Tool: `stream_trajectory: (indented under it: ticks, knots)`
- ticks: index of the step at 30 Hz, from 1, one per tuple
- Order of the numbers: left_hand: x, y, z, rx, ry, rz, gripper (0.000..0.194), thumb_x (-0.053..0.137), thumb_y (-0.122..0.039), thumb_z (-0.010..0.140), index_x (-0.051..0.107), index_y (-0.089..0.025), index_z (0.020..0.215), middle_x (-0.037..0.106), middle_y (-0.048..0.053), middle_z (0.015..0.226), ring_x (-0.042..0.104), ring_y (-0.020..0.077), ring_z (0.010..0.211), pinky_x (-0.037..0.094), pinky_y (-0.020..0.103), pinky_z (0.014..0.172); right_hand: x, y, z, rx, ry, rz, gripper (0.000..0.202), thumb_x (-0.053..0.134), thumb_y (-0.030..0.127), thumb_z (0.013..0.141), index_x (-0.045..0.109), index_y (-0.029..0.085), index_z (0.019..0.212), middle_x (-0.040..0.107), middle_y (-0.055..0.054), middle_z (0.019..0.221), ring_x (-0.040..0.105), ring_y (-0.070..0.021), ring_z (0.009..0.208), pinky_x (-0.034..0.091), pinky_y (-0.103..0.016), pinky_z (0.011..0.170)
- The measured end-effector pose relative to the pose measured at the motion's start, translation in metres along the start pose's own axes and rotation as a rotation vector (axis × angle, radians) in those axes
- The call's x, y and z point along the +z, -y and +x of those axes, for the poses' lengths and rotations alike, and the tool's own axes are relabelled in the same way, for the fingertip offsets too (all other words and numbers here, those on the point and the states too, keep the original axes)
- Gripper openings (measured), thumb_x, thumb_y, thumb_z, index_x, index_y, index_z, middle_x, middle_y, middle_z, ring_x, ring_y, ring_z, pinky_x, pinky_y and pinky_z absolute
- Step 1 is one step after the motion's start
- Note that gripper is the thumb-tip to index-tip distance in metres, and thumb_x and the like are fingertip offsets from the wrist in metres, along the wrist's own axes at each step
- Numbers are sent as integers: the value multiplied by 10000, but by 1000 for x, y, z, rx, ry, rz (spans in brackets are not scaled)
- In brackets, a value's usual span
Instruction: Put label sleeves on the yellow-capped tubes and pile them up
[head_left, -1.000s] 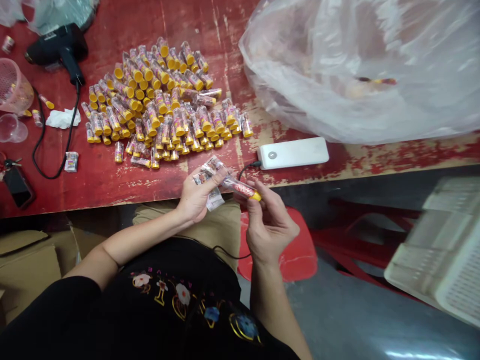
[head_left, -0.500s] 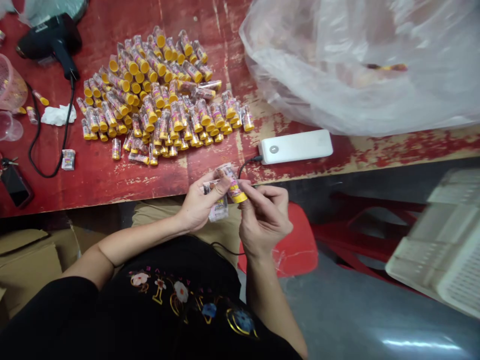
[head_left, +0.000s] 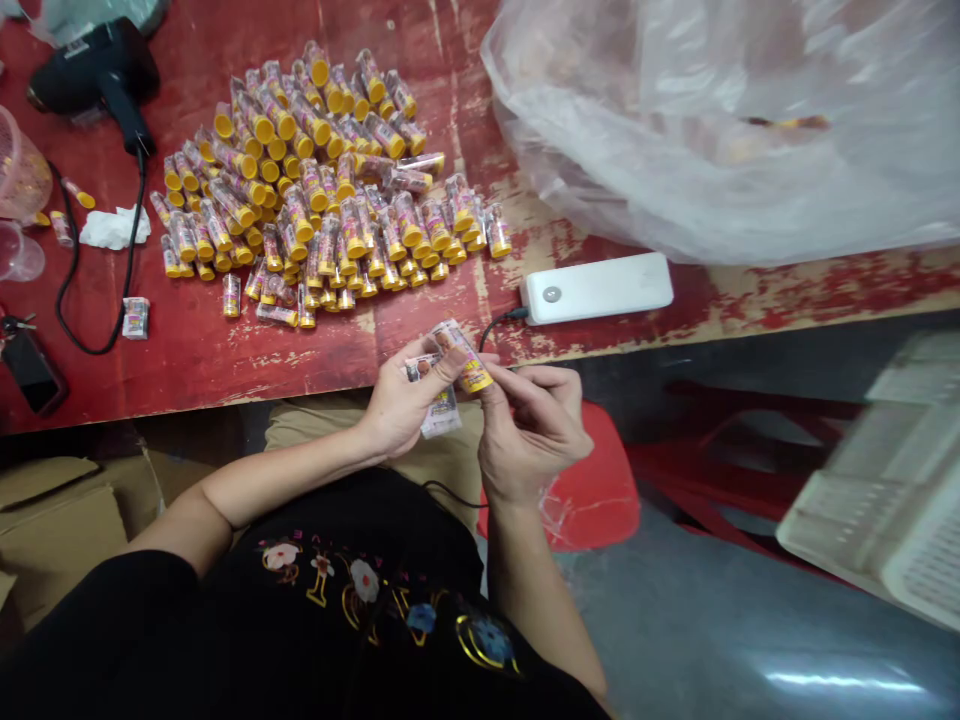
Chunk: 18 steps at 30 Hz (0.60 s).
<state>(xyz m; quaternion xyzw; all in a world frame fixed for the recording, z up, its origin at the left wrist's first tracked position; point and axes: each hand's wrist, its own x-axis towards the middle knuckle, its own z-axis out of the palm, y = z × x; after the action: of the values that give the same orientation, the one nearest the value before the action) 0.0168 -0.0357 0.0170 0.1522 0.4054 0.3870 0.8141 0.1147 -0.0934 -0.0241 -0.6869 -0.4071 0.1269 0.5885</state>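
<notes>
My left hand [head_left: 401, 405] is closed around a small clear tube with a yellow cap [head_left: 472, 373], its thumb pressed on the tube's side. A printed clear plastic sleeve wraps the tube. Under that thumb, the same hand also holds a stack of flat printed plastic sleeves [head_left: 442, 415]. My right hand [head_left: 532, 430] pinches the tube's capped end between thumb and fingers; its other fingers are curled. Both hands meet just in front of the table edge, above my lap.
Many similar yellow-capped tubes [head_left: 322, 200] lie piled on the red table [head_left: 225, 375]. A white power bank [head_left: 600, 288] with a cable stands right, near a big plastic bag [head_left: 675, 150]. A heat gun [head_left: 105, 75], sleeve stack [head_left: 136, 318] and phone [head_left: 34, 370] are left.
The printed sleeve now reaches further down over the yellow cap. My right hand has shifted slightly to the right, and the view has moved a little.
</notes>
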Motion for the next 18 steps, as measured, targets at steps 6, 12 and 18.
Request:
stream_trajectory:
  ticks: [6,12,18]
  knots:
    - [-5,-3,19,-14,-25,-46,372,902,-382,726,663,-161,904,768,85,948,732,259,1083,562,406,991,20,-18,12,123,11,142,181,777,361,858,823,222,965,617,-26,856,619,-128,784,523,-277,674]
    - [-15,-16,30,-110,-148,-219,72,664,-196,922,631,-144,959,764,151,1045,724,279,1161,540,477,1062,86,-49,84,72,-129,173,155,741,301,853,817,173,898,641,-33,823,619,-138,783,528,-296,719]
    - [-32,-28,21,-77,-210,-154,193,580,-46,935,617,-128,1106,768,156,1115,740,244,1142,552,450,1065,94,-62,186,-64,121,-21,185,729,234,840,797,119,966,734,-45,952,686,-128,892,523,-314,807]
